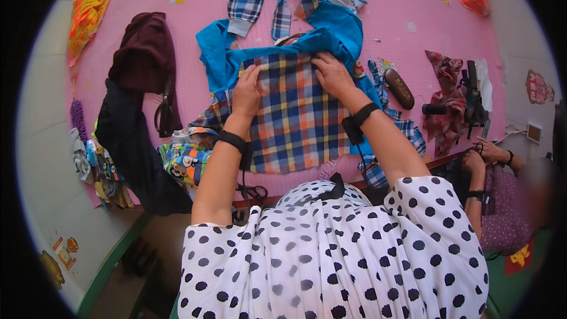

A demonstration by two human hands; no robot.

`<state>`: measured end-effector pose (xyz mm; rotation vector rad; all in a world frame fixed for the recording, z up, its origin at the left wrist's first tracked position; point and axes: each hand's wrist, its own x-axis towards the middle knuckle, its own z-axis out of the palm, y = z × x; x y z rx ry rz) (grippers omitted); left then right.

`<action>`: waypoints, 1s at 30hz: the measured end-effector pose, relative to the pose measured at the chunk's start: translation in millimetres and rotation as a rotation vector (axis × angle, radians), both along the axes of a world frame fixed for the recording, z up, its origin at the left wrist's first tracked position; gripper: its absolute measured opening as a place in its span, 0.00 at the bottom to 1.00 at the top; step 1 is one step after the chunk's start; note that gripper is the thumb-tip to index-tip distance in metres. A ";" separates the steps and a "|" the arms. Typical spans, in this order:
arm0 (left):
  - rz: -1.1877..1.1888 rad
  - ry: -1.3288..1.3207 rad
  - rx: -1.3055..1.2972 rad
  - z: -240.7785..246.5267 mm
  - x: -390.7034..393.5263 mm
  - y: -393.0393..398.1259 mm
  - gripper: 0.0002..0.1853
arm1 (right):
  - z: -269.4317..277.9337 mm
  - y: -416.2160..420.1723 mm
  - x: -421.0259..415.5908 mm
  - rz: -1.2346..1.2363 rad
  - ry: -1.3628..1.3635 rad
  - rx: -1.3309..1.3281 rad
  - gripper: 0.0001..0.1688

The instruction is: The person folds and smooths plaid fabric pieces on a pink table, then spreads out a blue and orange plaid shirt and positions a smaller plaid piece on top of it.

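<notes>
A checked cloth in navy, orange, yellow and white (294, 117) lies spread in front of me on the pink table cover (199, 4). On its upper left part rests my left hand (246, 91), fingers pointing away from me. My right hand (333, 74) touches the upper right part, near a fold of bright blue fabric (283, 46). Whether either hand pinches the cloth cannot be made out. That blue fabric runs along the cloth's far edge and shows at its right side. Beyond it lies a blue-and-white plaid garment with grey cuffs (246, 2).
Dark maroon and black clothing (144, 53) with scissors (163, 115) lies left. Another scissors (257, 192) sits by the near edge. On the right are a brown glasses case (399, 89), a dark thread spool (434, 109) and red patterned fabric (445, 97). A person (505, 204) sits at right.
</notes>
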<state>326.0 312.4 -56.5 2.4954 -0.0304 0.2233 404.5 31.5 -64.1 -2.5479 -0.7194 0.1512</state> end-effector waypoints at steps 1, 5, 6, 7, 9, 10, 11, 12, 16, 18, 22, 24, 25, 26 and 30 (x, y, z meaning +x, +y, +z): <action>-0.005 0.001 0.049 -12.4 5.2 0.9 0.21 | -6.9 0.9 1.2 -0.031 -0.060 -0.067 0.25; -0.034 0.115 0.478 -36.1 15.4 20.4 0.33 | -15.9 -16.8 -4.0 0.011 -0.062 -0.255 0.35; -0.044 0.115 0.455 -35.9 18.3 23.7 0.34 | -18.2 -16.4 -4.8 -0.002 -0.024 -0.317 0.37; -0.056 0.119 0.432 -36.6 20.2 27.5 0.34 | -19.0 -15.9 -3.4 0.006 -0.033 -0.310 0.38; -0.074 0.115 0.435 -38.4 27.6 31.6 0.35 | -19.9 -17.7 3.0 0.020 -0.060 -0.298 0.38; -0.074 0.117 0.420 -37.5 25.2 31.8 0.36 | -21.2 -16.7 2.8 0.025 -0.071 -0.278 0.38; -0.071 0.118 0.405 -36.0 21.2 31.7 0.36 | -23.1 -13.8 1.2 0.029 -0.070 -0.257 0.38; -0.129 0.147 0.415 -29.3 22.4 24.5 0.37 | -21.9 -16.4 -0.9 0.007 -0.073 -0.244 0.38; -0.430 0.227 0.322 2.8 -38.4 -4.4 0.41 | -8.2 -16.3 -26.6 -0.006 -0.084 -0.226 0.39; -0.550 0.310 0.348 5.0 -92.0 -14.1 0.44 | 9.6 -14.3 -58.9 0.075 0.016 -0.242 0.39; -0.537 0.441 0.349 -5.1 -161.8 -12.1 0.45 | 15.6 -35.7 -129.2 0.229 0.129 -0.290 0.39; -0.479 0.488 0.303 -4.8 -170.6 -11.9 0.44 | 11.9 -49.5 -144.6 0.187 0.139 -0.333 0.39; -0.471 0.487 0.323 -7.6 -174.3 -10.2 0.44 | 12.7 -55.8 -151.1 0.164 0.147 -0.355 0.39; -0.465 0.485 0.344 -11.3 -178.1 -7.0 0.44 | 9.7 -61.1 -152.3 0.181 0.145 -0.378 0.38; -0.448 0.391 0.390 -15.5 -181.2 -8.5 0.44 | 5.7 -67.6 -154.5 0.165 0.160 -0.301 0.37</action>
